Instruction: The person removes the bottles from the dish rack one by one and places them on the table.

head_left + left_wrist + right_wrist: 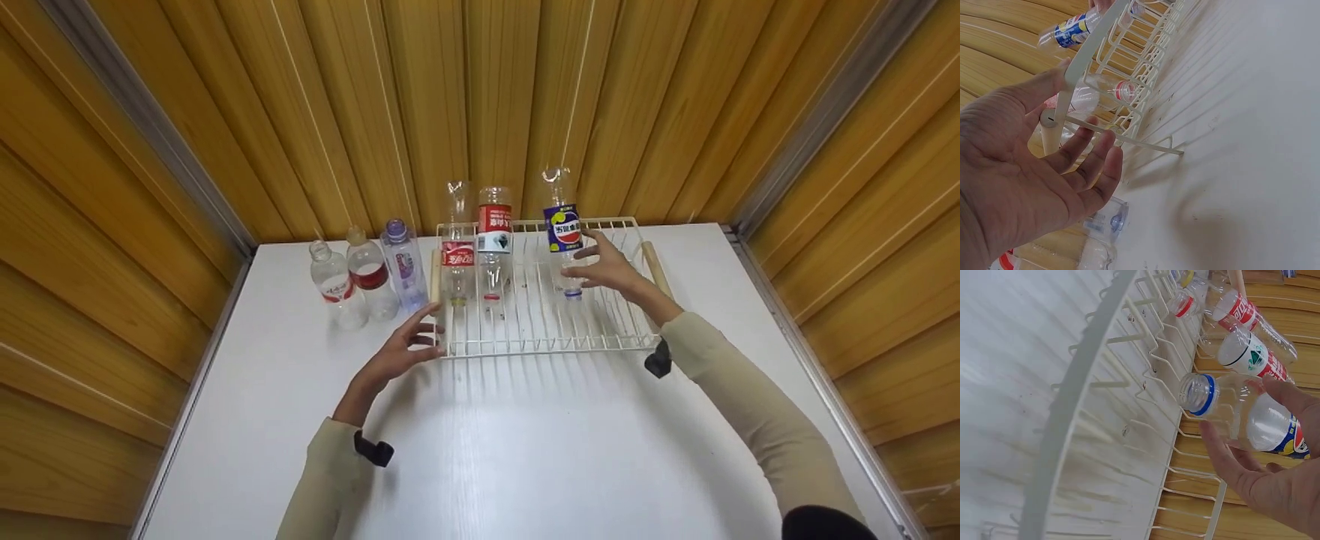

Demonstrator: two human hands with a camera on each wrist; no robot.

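Observation:
My right hand (pixel 613 268) grips a clear plastic bottle (pixel 564 227) with a blue and yellow label, turned neck-down over the white wire rack (pixel 540 346). In the right wrist view, its uncapped neck with a blue ring (pixel 1204 395) points at the wires. My left hand (pixel 397 351) holds the rack's left side, thumb against the front rail (pixel 1086 50) and fingers bent around the side wire. Two more bottles stand neck-down in the rack: a red-labelled bottle (pixel 457 253) and a red-and-white-labelled bottle (pixel 494 225).
Left of the rack, a clear bottle (pixel 335 281), a red-banded bottle (pixel 371 277) and a purple-tinted bottle (pixel 405 266) stand upright on the white table (pixel 525 450). Wooden bars form the rack's side handles, one at right (pixel 655 266). A wood-patterned wall (pixel 495 97) rises behind.

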